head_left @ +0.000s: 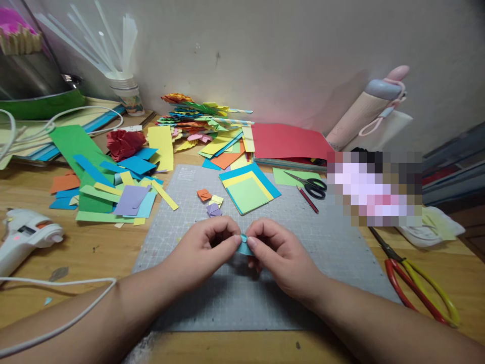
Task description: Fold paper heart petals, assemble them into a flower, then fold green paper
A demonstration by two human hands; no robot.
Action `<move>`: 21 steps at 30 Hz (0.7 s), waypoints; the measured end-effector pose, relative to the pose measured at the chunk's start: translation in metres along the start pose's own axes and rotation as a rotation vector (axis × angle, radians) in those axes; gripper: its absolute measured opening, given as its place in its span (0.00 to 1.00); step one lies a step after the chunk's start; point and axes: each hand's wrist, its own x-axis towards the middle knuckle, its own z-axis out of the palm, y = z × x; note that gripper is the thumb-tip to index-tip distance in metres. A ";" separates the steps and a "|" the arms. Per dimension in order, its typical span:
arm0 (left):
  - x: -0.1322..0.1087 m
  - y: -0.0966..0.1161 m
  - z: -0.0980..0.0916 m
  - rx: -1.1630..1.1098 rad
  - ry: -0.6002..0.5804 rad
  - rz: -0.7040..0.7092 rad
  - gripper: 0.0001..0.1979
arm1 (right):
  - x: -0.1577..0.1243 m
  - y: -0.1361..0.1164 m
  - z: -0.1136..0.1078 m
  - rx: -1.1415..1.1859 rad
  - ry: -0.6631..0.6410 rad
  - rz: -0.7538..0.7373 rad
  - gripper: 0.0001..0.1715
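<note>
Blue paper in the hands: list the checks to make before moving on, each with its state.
1. Left hand grips the blue paper: ok, thumb and fingers pinch it.
2. Right hand grips it too: ok, at the other side.
3. Creases even: cannot tell, fingertips cover much of it.
4. Black scissors set down: ok, lying right of the paper stack.
5. White cord clear of the left forearm: not ok, it runs across it in this view.
</note>
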 end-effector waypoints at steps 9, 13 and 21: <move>-0.002 -0.003 -0.001 -0.095 -0.033 0.041 0.08 | 0.001 0.003 -0.003 0.235 -0.054 0.046 0.10; -0.002 -0.003 -0.002 -0.101 -0.027 0.026 0.07 | 0.002 0.004 -0.003 0.248 -0.063 0.052 0.11; -0.002 -0.003 -0.002 -0.052 0.014 0.024 0.07 | 0.002 0.005 0.000 0.235 -0.081 0.094 0.12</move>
